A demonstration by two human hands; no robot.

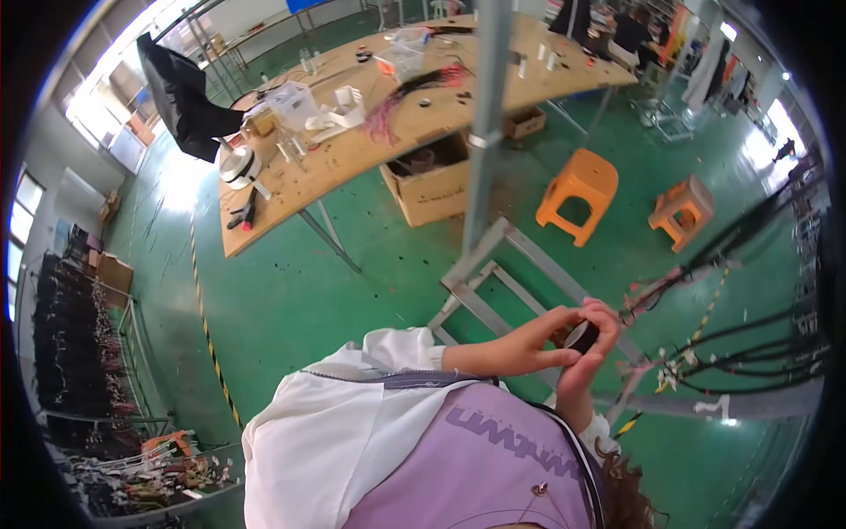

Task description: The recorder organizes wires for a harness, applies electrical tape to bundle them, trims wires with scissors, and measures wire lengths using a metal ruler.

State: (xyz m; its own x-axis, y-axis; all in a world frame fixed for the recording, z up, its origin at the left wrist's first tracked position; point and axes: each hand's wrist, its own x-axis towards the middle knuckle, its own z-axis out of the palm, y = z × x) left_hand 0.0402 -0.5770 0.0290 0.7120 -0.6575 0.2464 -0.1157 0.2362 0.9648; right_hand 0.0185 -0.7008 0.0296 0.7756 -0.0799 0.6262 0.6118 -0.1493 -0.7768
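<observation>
In front of my body, toward the right, both hands meet around a roll of black tape (579, 338). My left hand (534, 342) reaches across from a white sleeve, its thumb and fingers closed on the roll's near side. Curled over the far side is my right hand (604, 335), also closed on it. The fingers partly cover the roll. Just right of the hands, black cable bundles (765, 354) with small pale connectors (677, 368) hang along a grey metal frame (767, 401). Thin reddish wires (648, 295) end close to my right fingertips.
A metal stand (520, 273) with an upright post (487, 115) rises ahead. Beyond it are a long wooden table (335, 185), a cardboard box (430, 196) and two orange stools (582, 189) (686, 212). Racks of dark cables (75, 344) stand at left. People sit at the far right.
</observation>
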